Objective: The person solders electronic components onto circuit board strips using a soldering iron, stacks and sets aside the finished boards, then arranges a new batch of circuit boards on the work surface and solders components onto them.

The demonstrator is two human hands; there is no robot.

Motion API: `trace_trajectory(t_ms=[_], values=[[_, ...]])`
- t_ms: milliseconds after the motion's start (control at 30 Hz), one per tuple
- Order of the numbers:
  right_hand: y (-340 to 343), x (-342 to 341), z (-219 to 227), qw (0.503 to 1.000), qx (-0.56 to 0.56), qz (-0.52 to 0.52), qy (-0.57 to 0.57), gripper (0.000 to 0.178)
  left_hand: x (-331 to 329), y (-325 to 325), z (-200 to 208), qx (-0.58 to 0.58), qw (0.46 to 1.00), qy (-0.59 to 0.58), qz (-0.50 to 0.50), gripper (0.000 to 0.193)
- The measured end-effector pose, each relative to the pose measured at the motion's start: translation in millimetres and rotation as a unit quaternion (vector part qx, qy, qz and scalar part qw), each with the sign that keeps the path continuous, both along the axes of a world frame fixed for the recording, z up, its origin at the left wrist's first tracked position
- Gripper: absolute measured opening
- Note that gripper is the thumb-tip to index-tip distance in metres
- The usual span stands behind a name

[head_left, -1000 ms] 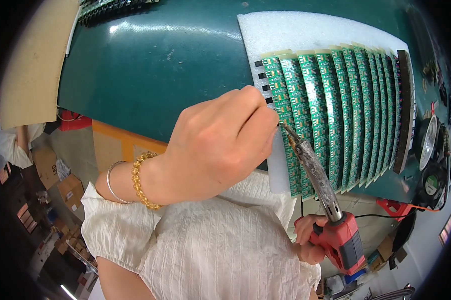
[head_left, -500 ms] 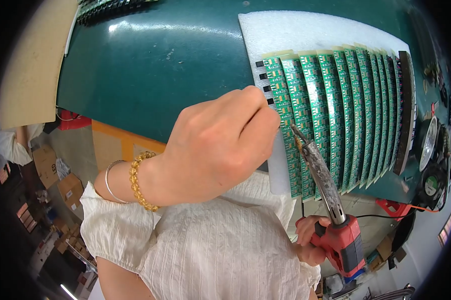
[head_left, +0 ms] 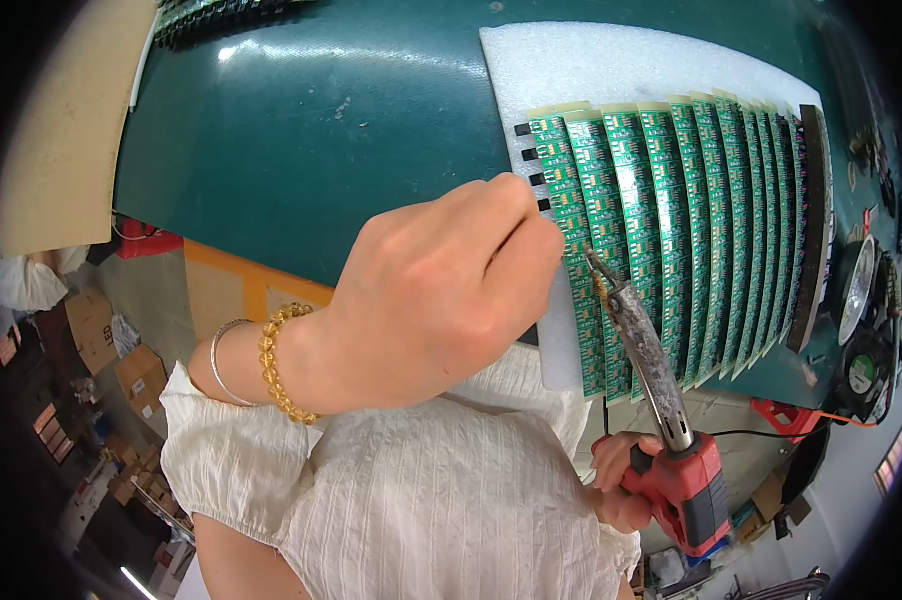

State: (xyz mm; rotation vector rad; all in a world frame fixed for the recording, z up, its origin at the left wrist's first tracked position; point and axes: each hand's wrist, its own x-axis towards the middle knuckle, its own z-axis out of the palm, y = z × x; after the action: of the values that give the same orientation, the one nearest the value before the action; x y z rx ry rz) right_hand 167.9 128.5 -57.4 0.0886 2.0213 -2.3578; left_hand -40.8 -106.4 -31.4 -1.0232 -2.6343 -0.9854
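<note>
My left hand point(head_left: 446, 280), with bracelets at its wrist, is closed at the left edge of the nearest green circuit board strip point(head_left: 576, 215). Its fingertips face away from view, so whatever they pinch is hidden. Several small black parts point(head_left: 529, 155) stick out along that same edge, just beyond the hand. In my right hand point(head_left: 621, 480) is the red handle of a soldering iron point(head_left: 651, 370). The iron's tip points up and left, at the leftmost strips close to my left fingers. Whether the tip touches a solder joint is too small to tell.
Overlapping circuit board strips point(head_left: 716, 230) lie on a white foam sheet point(head_left: 571, 60) over the green tabletop point(head_left: 321, 130). A dark bar point(head_left: 809, 230) stands along their right end. Farther right are a round metal dish point(head_left: 857, 285) and a small fan point(head_left: 861, 370).
The view has shifted very slightly. Both hands and the soldering iron keep almost the same places against the boards.
</note>
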Motion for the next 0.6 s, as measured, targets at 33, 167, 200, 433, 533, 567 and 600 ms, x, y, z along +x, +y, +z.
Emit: trace_trajectory(t_ms=[33, 167, 200, 433, 533, 567, 600], values=[[5, 0, 0, 0.998, 0.015, 0.052, -0.019, 0.082, 0, 0, 0, -0.001, 1.000, 0.000, 0.002, 0.021], [11, -2, -2, 0.996, -0.010, 0.093, -0.007, 0.082, 0, 0, 1, -0.002, 1.000, -0.002, 0.000, 0.021], [11, -1, -4, 0.997, 0.002, 0.081, -0.001, 0.082, 0, 1, 1, -0.003, 1.000, 0.000, 0.001, 0.021], [3, -10, 6, 1.000, 0.008, 0.009, -0.009, 0.077, -1, 2, 2, -0.001, 1.000, 0.000, 0.004, 0.021], [7, -3, -1, 1.000, 0.018, -0.013, 0.006, 0.077, -1, 1, 6, -0.001, 1.000, -0.010, 0.009, 0.020], [7, 0, -5, 1.000, 0.016, -0.014, 0.010, 0.077, -1, 0, 7, -0.003, 1.000, -0.006, 0.009, 0.020], [5, -1, -9, 0.999, 0.001, -0.032, 0.020, 0.077, -1, -1, 8, -0.006, 1.000, -0.008, 0.010, 0.020]])
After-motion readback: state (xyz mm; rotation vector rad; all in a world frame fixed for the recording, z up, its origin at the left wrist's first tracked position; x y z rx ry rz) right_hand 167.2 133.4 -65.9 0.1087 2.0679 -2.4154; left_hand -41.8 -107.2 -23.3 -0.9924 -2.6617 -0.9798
